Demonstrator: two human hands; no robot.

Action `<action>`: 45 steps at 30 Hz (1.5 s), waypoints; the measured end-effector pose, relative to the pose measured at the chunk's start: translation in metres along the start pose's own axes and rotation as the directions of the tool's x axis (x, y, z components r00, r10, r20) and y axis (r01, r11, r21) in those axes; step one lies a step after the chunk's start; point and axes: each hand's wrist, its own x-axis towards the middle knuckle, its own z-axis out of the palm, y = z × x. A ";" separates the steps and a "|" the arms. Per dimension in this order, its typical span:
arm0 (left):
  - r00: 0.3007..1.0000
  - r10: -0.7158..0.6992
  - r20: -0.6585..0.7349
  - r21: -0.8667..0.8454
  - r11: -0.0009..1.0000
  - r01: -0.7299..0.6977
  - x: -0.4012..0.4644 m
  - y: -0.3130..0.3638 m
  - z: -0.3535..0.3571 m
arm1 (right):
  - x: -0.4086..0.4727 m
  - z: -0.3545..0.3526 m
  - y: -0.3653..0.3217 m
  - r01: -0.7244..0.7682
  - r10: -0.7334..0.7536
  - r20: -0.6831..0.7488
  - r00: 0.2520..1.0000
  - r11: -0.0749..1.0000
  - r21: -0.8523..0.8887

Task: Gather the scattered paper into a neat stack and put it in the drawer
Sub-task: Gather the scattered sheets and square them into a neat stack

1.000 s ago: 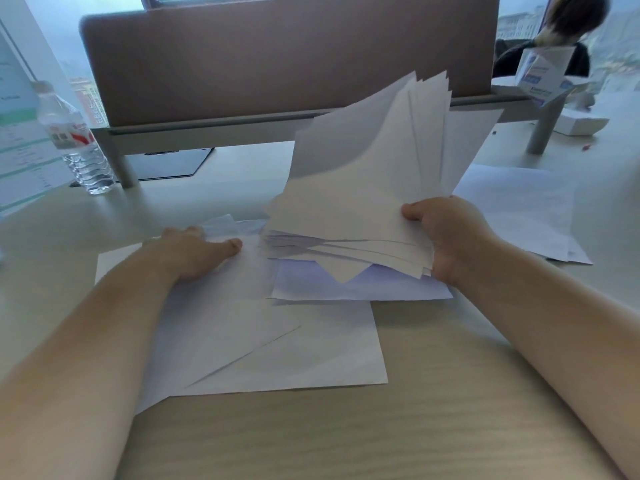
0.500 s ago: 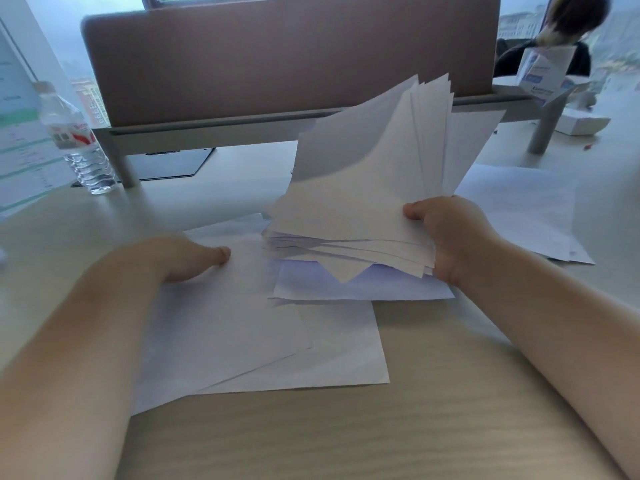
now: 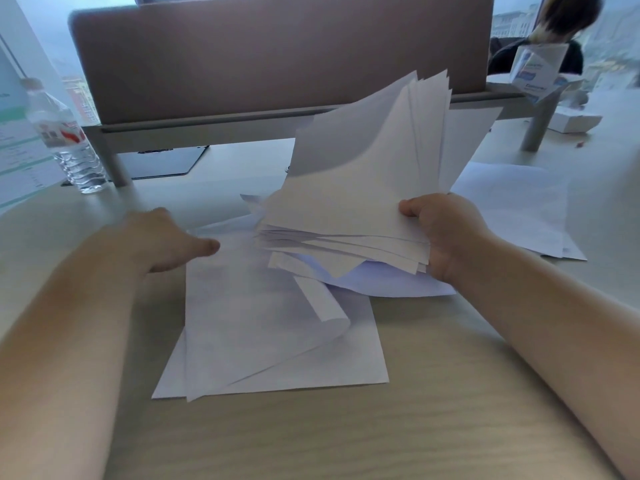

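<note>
Head view, nearest first: the loose white paper sheets (image 3: 273, 344) lying flat on the pale wood-grain tabletop (image 3: 346, 438) have bunched toward 3 o'clock since 1 second ago, and one sheet now curls up in a roll where it earlier lay flat. The left hand (image 3: 162, 240), at 9 o'clock of the pile, has slid them inward; its fingers are extended and press flat on the top sheet, gripping nothing. At 3 o'clock the right hand (image 3: 440, 233) clamps the fanned bundle of white paper (image 3: 356, 181), thumb on top and fingers beneath, raised above the tabletop, much as before. That suggests gathering is partway done: the pushed sheets look ready to be lifted and added. Further off at 2 o'clock, 1 more flat white sheet (image 3: 512, 206) lies uncollected. No drawer is in view. Beyond stand a clear plastic water bottle (image 3: 65, 140) at 10 o'clock and a brown desk divider panel (image 3: 277, 50) at 12.
</note>
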 end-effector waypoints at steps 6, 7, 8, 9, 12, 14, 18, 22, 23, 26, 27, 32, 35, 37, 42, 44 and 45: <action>0.965 -0.031 0.261 0.027 0.999 0.024 -0.017 0.005 -0.003 | 0.000 0.001 -0.001 -0.008 0.009 -0.015 1.000 0.999 0.037; 0.962 -0.030 0.272 0.015 1.000 0.027 -0.021 0.008 -0.005 | 0.000 0.002 -0.001 -0.009 0.009 -0.014 1.000 0.999 0.038; 0.958 -0.028 0.285 0.010 1.000 0.026 -0.024 0.012 -0.005 | 0.000 0.002 -0.001 -0.008 0.008 -0.013 1.000 0.999 0.036; 0.955 -0.027 0.297 0.015 1.000 0.024 -0.027 0.015 -0.005 | 0.000 0.002 -0.001 -0.006 0.007 -0.012 1.000 0.999 0.034; 0.953 0.025 0.301 0.003 1.000 -0.028 -0.039 0.030 -0.001 | 0.000 0.002 0.000 -0.006 0.006 -0.013 1.000 0.999 0.037; 0.958 0.062 0.281 -0.016 0.998 -0.059 -0.043 0.038 0.002 | -0.001 0.002 0.000 -0.013 0.013 -0.013 1.000 0.999 0.038; 0.970 0.059 0.235 0.022 0.998 -0.066 -0.044 0.039 0.003 | -0.001 0.002 -0.001 -0.009 0.010 -0.019 1.000 0.999 0.032; 0.973 0.080 0.214 -0.017 0.997 -0.078 -0.046 0.036 0.003 | -0.001 0.003 0.001 -0.003 0.003 -0.011 1.000 1.000 0.027; 0.974 0.087 0.211 -0.034 0.996 -0.082 -0.047 0.038 0.003 | -0.001 0.003 0.001 -0.003 0.004 -0.010 1.000 1.000 0.028; 0.978 0.103 0.182 -0.040 0.994 -0.098 -0.050 0.042 0.004 | 0.000 0.002 0.001 0.002 -0.002 -0.012 1.000 1.000 0.026; 0.978 0.108 0.176 -0.040 0.994 -0.103 -0.050 0.043 0.004 | 0.000 0.001 0.001 0.005 -0.005 -0.012 1.000 1.000 0.023; 0.981 0.123 0.153 -0.075 0.991 -0.112 -0.048 0.043 0.006 | 0.001 0.001 0.002 0.009 -0.009 -0.007 1.000 1.000 0.010; 0.983 0.115 0.145 -0.093 0.990 -0.102 -0.048 0.044 0.006 | 0.002 0.001 0.002 0.006 -0.006 -0.007 1.000 1.000 0.009; 0.984 0.106 0.140 -0.092 0.991 -0.094 -0.049 0.044 0.006 | 0.003 0.001 0.002 0.005 -0.005 -0.008 1.000 1.000 0.006; 0.988 0.040 0.146 -0.007 0.999 -0.040 -0.050 0.041 0.002 | 0.005 0.001 0.004 0.011 -0.011 -0.013 1.000 1.000 0.009; 0.986 0.017 0.168 0.087 0.996 -0.032 -0.053 0.041 -0.001 | 0.005 0.001 0.005 0.011 -0.011 -0.013 1.000 1.000 0.012; 0.981 0.017 0.191 0.135 0.990 -0.044 -0.054 0.040 -0.003 | 0.005 0.001 0.005 0.012 -0.012 -0.014 1.000 1.000 0.013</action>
